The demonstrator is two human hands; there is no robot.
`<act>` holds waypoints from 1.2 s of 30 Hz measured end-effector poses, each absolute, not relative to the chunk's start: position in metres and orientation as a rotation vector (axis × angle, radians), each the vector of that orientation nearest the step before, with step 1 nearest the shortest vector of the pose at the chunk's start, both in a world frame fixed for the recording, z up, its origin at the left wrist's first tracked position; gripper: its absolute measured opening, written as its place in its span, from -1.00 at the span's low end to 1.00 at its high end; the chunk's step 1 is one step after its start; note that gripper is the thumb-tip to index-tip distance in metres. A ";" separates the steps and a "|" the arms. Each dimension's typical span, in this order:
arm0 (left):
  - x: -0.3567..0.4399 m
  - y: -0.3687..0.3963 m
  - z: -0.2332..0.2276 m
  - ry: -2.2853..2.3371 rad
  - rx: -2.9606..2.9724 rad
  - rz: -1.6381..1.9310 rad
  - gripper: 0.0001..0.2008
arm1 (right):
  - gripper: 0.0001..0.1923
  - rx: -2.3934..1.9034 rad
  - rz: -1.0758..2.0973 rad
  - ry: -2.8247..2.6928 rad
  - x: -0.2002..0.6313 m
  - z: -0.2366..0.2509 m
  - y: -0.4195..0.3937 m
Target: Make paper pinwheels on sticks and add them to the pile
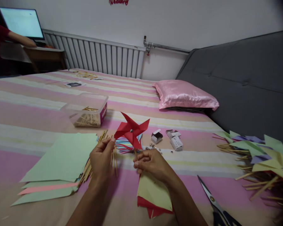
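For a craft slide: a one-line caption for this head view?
Right hand holds a red paper pinwheel by its stick while left hand touches a blade, above a striped bed.

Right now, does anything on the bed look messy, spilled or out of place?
Mostly tidy. Wooden sticks lie loose beside the clear box, and the scissors lie open on the bedspread.

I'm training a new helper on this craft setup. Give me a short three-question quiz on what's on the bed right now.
1. True or false: the right hand holds the red pinwheel by its stick.
2. What lies near the lower right edge of the bed? A) scissors B) a stapler C) a ruler
3. What fills the clear plastic box?

Key:
1. True; the left hand touches a blade tip.
2. A, the scissors.
3. Wooden sticks.
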State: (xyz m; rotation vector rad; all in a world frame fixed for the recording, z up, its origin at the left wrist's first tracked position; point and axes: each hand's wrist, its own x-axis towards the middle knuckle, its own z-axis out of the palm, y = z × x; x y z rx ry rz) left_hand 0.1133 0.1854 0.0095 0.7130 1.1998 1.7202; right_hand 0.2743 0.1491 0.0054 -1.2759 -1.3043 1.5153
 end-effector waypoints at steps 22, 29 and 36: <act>0.134 0.170 0.010 1.227 1.143 1.298 -0.76 | -0.90 -1.221 1.477 -1.327 0.274 0.006 0.150; 0.129 0.174 0.013 1.237 1.050 1.484 -0.81 | -0.86 -1.202 1.488 -1.306 0.274 0.008 0.150; 0.125 0.175 0.022 1.276 0.912 1.603 -0.81 | -0.83 -1.219 1.514 -1.341 0.274 0.008 0.150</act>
